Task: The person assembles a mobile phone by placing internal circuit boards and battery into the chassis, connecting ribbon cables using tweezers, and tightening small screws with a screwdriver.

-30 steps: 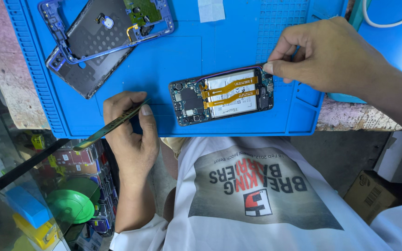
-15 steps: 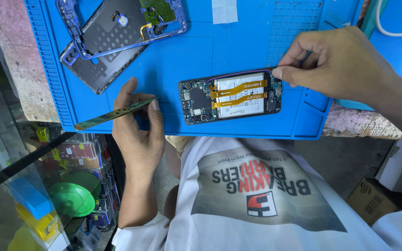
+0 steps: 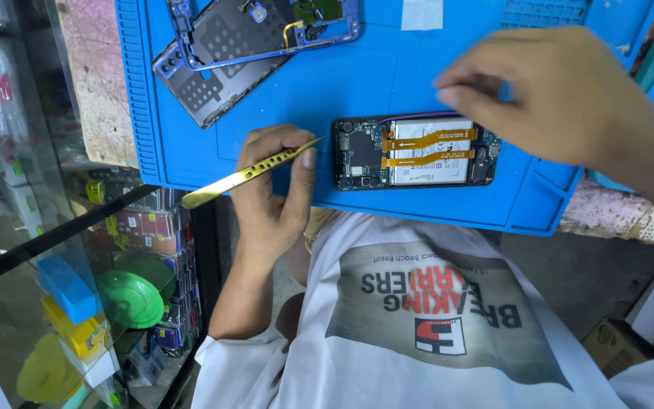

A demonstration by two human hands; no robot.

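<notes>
Phone: the opened phone (image 3: 415,152) is lying flat near the front edge of the blue mat (image 3: 319,83), back off, insides facing up, so battery, board and orange flex cables are showing and within reach of both hands.
Mat: it is covering the bench top and keeping the bare parts off the rough surface beside it.
Left hand: the left hand (image 3: 274,193) is resting on the mat just left of the phone, heel at the mat's front edge, apparently steadying itself there.
Left fingers: they are curled around brass tweezers (image 3: 247,176), thumb pressing them against the forefinger; the pointed end is aiming at the phone's left end, near it but apart from it.
Tweezers: whether the tips are pinched together is too fine to tell; nothing is showing between them.
Right hand: the right hand (image 3: 562,95) is hovering over the phone's right end, blurred.
Right fingers: thumb and forefinger are drawn close together as if pinching; whether they are gripping anything, or touching the phone, I cannot tell.
Spare parts: a blue frame (image 3: 266,26) and a dark back cover (image 3: 206,76) are lying at the far side of the mat, the frame overlapping the cover, well clear of the phone.
</notes>
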